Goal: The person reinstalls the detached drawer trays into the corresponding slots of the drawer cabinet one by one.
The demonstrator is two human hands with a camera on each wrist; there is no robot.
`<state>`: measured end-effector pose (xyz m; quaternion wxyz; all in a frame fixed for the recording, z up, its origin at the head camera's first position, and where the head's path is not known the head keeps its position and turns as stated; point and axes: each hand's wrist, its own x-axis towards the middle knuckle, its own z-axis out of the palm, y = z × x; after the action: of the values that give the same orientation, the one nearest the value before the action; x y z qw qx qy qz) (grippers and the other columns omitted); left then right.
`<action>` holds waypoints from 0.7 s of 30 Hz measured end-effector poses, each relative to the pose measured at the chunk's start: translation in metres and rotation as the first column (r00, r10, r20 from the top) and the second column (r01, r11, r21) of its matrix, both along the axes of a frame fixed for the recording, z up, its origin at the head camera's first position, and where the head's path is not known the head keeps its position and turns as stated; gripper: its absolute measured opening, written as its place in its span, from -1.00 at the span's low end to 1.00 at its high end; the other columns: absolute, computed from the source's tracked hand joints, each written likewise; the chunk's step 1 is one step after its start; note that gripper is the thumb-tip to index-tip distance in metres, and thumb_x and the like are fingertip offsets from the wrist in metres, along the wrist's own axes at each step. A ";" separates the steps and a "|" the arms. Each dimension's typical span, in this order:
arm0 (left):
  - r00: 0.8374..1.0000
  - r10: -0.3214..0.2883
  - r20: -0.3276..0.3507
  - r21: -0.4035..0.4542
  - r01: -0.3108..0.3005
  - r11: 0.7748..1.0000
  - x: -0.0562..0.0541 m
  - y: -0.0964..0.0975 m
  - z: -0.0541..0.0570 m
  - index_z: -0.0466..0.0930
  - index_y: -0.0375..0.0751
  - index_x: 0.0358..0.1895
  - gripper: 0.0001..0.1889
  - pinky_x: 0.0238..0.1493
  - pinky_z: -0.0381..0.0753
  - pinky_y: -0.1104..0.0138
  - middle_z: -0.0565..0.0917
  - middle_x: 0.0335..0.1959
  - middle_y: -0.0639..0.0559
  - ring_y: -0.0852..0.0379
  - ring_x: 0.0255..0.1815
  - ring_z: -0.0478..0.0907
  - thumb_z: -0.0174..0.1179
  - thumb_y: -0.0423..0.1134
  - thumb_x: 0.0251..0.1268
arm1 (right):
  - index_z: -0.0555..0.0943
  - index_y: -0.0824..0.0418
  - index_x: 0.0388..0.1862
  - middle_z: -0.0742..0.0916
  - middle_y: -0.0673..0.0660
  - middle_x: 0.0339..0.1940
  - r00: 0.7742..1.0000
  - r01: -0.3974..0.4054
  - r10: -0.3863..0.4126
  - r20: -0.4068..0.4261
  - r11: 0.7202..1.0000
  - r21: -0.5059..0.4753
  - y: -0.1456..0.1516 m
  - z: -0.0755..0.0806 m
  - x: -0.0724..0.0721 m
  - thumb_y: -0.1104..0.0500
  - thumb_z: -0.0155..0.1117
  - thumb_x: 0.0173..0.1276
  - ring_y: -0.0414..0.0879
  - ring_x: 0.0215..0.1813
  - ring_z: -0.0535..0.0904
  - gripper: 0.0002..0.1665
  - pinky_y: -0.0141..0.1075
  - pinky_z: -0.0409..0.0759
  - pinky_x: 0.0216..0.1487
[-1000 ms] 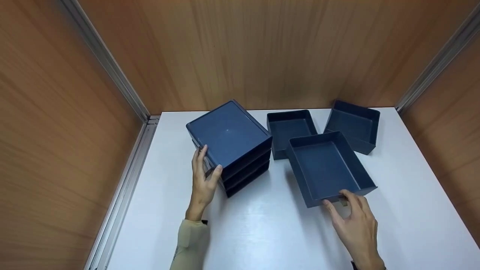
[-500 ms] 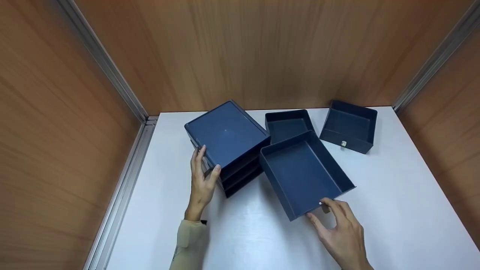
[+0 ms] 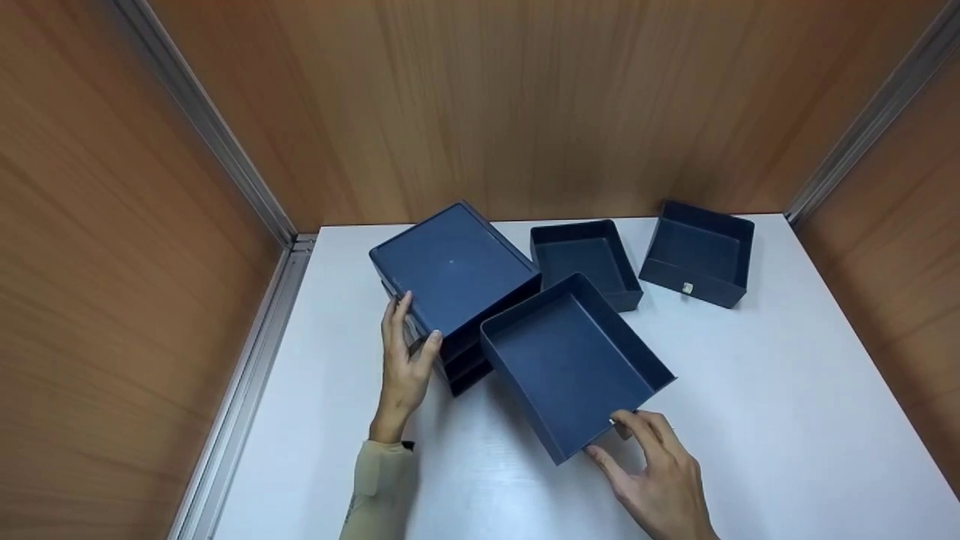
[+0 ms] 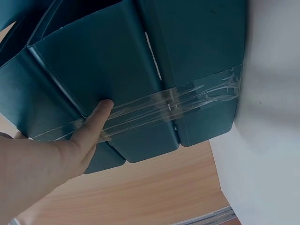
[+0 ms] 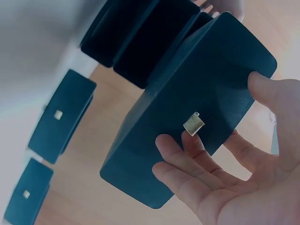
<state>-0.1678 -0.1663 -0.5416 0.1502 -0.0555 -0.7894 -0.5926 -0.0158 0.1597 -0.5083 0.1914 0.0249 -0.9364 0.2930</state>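
A dark blue drawer cabinet [image 3: 454,266] stands on the left of the table, its shadowed slots facing front right. My left hand [image 3: 401,375] rests along its left side, fingers and thumb extended; a finger [image 4: 96,122] presses near clear tape [image 4: 206,96] in the left wrist view. With my right hand [image 3: 664,476] I hold a dark blue drawer [image 3: 574,367] by its front, tilted above the table. Its far left corner overlaps the cabinet's front; whether they touch is unclear. In the right wrist view, thumb and fingers grip the drawer front around a small cream pull [image 5: 193,124].
Two more blue drawers, one behind the held drawer [image 3: 589,262] and one at the back right [image 3: 701,251], lie on the white table [image 3: 787,420]. Wood-grain panels [image 3: 525,112] close off the back and both sides. A metal rail [image 3: 247,382] runs along the left edge.
My right hand has carried the drawer leftward and toward me, bringing its far corner in front of the cabinet. The back right drawer is now fully uncovered. My left hand stays put.
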 end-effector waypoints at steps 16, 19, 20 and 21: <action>1.000 -0.004 -0.002 -0.008 0.004 1.000 0.000 0.000 0.000 0.06 0.07 0.75 -0.22 0.40 0.48 -0.38 -0.16 0.77 -0.28 -0.36 0.76 -0.08 0.18 -0.11 0.58 | 0.76 0.13 0.04 0.68 -0.01 -0.06 0.991 -0.103 0.103 -0.080 0.995 0.006 -0.017 -0.004 0.001 0.04 0.80 0.02 -0.16 -0.21 0.72 -0.40 -0.38 0.62 -0.40; 1.000 -0.003 0.000 -0.005 0.003 1.000 0.000 0.000 0.000 0.06 0.07 0.75 -0.22 0.41 0.48 -0.37 -0.16 0.77 -0.28 -0.35 0.76 -0.07 0.18 -0.11 0.58 | 0.76 0.12 0.05 0.67 0.00 -0.07 0.991 -0.104 0.104 -0.083 0.995 0.007 -0.019 -0.004 0.002 0.04 0.81 0.01 -0.17 -0.23 0.71 -0.39 -0.41 0.59 -0.41; 1.000 -0.004 -0.001 -0.003 0.004 1.000 0.000 0.000 0.000 0.07 0.07 0.75 -0.22 0.41 0.48 -0.37 -0.16 0.77 -0.28 -0.35 0.76 -0.07 0.18 -0.11 0.58 | 0.76 0.13 0.05 0.67 0.00 -0.07 0.991 -0.105 0.105 -0.084 0.994 0.009 -0.020 -0.004 0.003 0.04 0.81 0.00 -0.18 -0.23 0.70 -0.39 -0.41 0.59 -0.40; 1.000 -0.004 -0.001 -0.002 0.004 1.000 0.000 0.000 0.000 0.07 0.07 0.75 -0.22 0.42 0.47 -0.37 -0.16 0.77 -0.27 -0.35 0.76 -0.08 0.18 -0.11 0.58 | 0.75 0.13 0.05 0.67 0.01 -0.07 0.991 -0.107 0.107 -0.084 0.994 0.009 -0.021 -0.004 0.003 0.05 0.81 0.00 -0.18 -0.23 0.70 -0.38 -0.41 0.59 -0.40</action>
<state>-0.1674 -0.1661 -0.5416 0.1494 -0.0572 -0.7899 -0.5920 -0.0129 0.1391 -0.5120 0.2146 0.0879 -0.9255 0.2994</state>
